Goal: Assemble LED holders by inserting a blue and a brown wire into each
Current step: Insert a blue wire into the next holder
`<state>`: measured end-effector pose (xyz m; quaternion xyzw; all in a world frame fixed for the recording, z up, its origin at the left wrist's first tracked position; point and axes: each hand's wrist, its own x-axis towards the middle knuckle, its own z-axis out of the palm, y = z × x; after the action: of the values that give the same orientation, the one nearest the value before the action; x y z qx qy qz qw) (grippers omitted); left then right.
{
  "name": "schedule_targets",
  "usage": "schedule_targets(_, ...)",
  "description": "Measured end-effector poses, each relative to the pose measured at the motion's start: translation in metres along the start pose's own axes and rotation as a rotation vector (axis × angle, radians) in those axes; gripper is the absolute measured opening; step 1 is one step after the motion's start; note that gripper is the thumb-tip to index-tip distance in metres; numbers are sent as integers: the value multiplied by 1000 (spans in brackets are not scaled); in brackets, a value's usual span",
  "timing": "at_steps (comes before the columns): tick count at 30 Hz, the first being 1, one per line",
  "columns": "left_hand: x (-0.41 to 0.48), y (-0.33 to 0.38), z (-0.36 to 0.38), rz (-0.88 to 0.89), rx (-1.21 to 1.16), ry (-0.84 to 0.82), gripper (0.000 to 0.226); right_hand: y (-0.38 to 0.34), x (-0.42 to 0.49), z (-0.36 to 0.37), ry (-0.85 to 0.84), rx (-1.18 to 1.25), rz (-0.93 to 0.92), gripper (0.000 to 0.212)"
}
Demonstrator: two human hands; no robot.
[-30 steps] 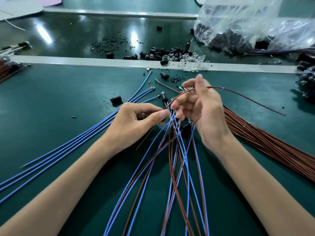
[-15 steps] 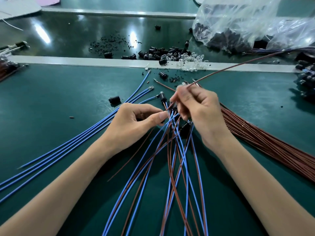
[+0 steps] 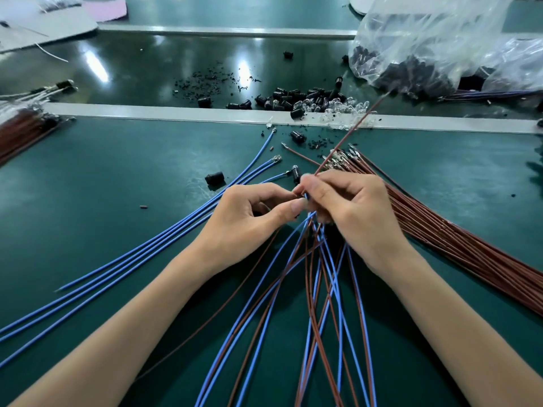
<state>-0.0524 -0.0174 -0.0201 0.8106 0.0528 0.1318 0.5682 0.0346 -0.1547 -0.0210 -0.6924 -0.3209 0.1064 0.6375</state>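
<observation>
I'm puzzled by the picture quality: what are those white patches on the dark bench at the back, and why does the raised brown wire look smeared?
Head view: the white patches are lamp glare on the glossy back bench. Head view: the brown wire pinched by the right hand smears toward its far tip, likely motion blur. Head view: the nearer blue wires look sharp.

Taking in the green bench [image 3: 117, 177] now: carrying blue wires [image 3: 164, 248] fanned out left, brown wires [image 3: 470, 254] bundled right, blue-and-brown pairs [image 3: 311, 318] crossing in the middle. Farther back, holding black holders [image 3: 282, 98] heaped beside clear LEDs [image 3: 343, 108], and bearing a plastic bag [image 3: 426, 39] behind them.
</observation>
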Motion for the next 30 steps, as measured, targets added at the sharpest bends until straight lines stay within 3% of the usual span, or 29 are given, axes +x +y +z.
schedule_targets(3, 0, 0, -1, 12, 15, 8, 29, 1, -1, 2, -8, 2, 4, 11)
schedule_targets(8, 0, -1, 1, 9, 18, 25, 21, -2, 1, -1, 39, 230, 21, 11)
schedule_targets(14, 1, -1, 2, 46, 26, 25, 19, -1, -1, 2, 12, 46, -9, 12)
schedule_targets(19, 1, -2, 5, 67, 72, 91, 22, -2, 0, 1, 29, 120, 15, 6)
schedule_targets(25, 1, -10, 4, 109, 453, 303, 38, 0, 0, 2, 47, 39, 12, 8)
schedule_targets(30, 3, -18, -1, 64, 905, 357, 35, 1, -2, 3, 22, -23, -10, 12)
